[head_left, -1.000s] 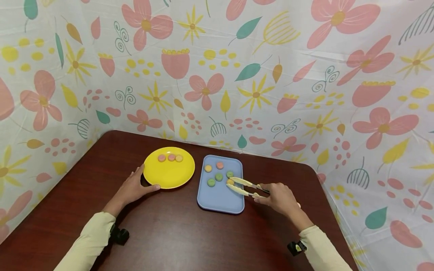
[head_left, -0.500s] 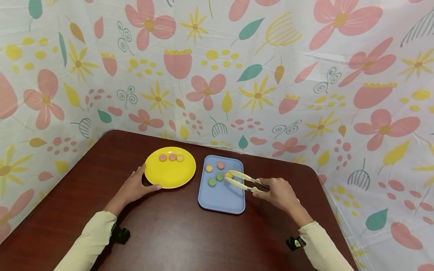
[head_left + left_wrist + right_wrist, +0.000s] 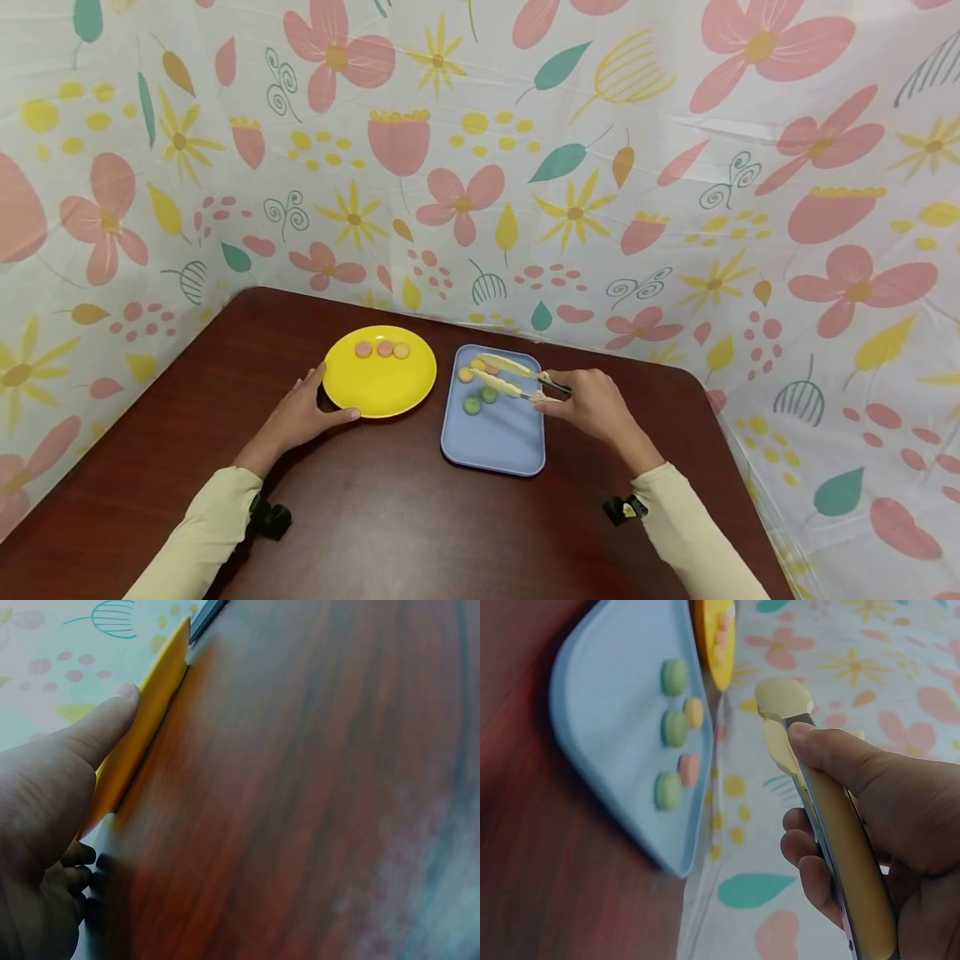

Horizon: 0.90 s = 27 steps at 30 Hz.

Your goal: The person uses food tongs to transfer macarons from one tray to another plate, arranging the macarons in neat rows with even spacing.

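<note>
My right hand (image 3: 592, 404) grips a pair of cream-tipped tongs (image 3: 847, 847) over the blue tray (image 3: 495, 442). At the tong tips in the head view is a yellow macaron (image 3: 478, 364). Another yellow macaron (image 3: 465, 376) lies on the tray, along with a pink macaron (image 3: 688, 770) and green macarons (image 3: 675, 727); the tongs partly cover some of them in the head view. My left hand (image 3: 300, 412) rests at the near left rim of the yellow plate (image 3: 375, 392), thumb spread from the fingers and touching the edge.
Two pink macarons (image 3: 363, 349) and a yellow macaron (image 3: 402, 351) sit in a row toward the plate's far side. Plate and tray stand side by side on the dark wooden table (image 3: 390, 508). A flowered cloth (image 3: 480, 167) hangs behind the table.
My right hand has moved the tongs left and away from me, with the yellow macaron lifted off its place on the tray. My left hand stays at the plate.
</note>
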Available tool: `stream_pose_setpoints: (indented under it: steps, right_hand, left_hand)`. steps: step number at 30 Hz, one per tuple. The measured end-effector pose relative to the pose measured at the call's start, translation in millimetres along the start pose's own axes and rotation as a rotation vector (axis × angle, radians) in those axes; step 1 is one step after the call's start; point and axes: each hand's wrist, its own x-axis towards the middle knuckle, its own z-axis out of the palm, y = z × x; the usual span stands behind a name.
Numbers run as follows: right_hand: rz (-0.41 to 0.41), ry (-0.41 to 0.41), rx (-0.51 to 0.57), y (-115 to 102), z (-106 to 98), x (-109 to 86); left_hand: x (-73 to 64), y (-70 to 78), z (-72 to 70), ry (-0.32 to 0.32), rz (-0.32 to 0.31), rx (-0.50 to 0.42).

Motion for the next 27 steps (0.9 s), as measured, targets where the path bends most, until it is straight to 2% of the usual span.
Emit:
stream_pose_setpoints:
  steps: [11,18,22,27]
  right_hand:
    - [-0.040,0.001,0.011,-33,6,37.0]
    - [-0.100,0.024,0.003,-49,12,56.8]
    - [-0.129,0.004,0.017,-58,17,66.9]
    - [-0.125,-0.024,0.033,-70,27,78.8]
  left_hand:
    - [-0.9,-0.1,1.9,0.006,-0.018,0.001]
    - [-0.5,0.2,2.3,0.009,-0.014,0.001]
    - [-0.8,0.5,1.7,0.004,-0.025,0.001]
    - [0.0,0.1,0.6,0.005,-0.029,0.003]
